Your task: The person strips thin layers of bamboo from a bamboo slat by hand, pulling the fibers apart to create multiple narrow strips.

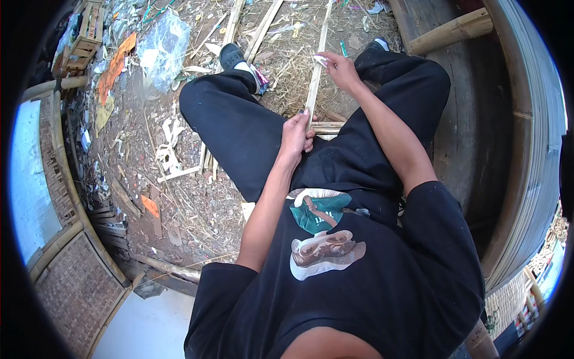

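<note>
A long, pale bamboo strip [314, 87] runs from my lap away between my legs toward the far edge of the view. My left hand [296, 136] is closed around its near end, close to my body. Farther along, my right hand [343, 73] pinches a small whitish thing [321, 60] against the strip; it is too small to tell its kind. The right fingers are bent, with the tips at the strip's side. Under my left hand, a short pale wooden piece [327, 127] lies crosswise between my thighs.
More split bamboo strips [263, 29] lie on the littered ground [200, 221]. At left are a clear plastic bag [164, 51], an orange scrap [115, 67], a wooden crate [84, 37] and a woven bamboo panel [78, 293]. A bamboo pole [451, 33] and bench-like planks [469, 119] stand close at right.
</note>
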Action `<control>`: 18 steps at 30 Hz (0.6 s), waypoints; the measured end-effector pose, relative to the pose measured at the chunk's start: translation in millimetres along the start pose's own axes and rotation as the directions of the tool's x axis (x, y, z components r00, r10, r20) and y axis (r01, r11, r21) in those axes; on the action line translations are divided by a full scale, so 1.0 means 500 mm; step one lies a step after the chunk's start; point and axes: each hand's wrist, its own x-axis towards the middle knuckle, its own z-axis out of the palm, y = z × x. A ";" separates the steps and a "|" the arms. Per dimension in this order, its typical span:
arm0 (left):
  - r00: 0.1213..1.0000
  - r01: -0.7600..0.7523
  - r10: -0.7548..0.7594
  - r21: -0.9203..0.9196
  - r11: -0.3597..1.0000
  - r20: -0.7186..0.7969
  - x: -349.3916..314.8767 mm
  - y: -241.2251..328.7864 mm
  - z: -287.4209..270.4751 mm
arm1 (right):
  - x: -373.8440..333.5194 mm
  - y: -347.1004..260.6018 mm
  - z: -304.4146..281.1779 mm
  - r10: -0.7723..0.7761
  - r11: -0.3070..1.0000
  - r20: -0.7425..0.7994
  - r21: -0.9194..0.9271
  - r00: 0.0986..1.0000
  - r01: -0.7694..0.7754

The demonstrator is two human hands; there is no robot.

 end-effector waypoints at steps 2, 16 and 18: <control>1.000 0.003 -0.003 -0.009 1.000 0.015 -0.003 -0.001 0.013 | 0.007 0.024 0.002 -0.023 1.000 -0.041 0.015 0.999 0.024; 1.000 -0.016 0.017 -0.064 0.998 0.010 -0.006 0.001 0.005 | 0.011 0.027 0.015 -0.011 1.000 0.052 0.011 0.999 0.010; 1.000 -0.003 0.003 -0.068 0.998 -0.004 -0.006 -0.002 0.004 | 0.001 0.022 0.018 -0.002 0.993 0.043 0.114 0.999 -0.003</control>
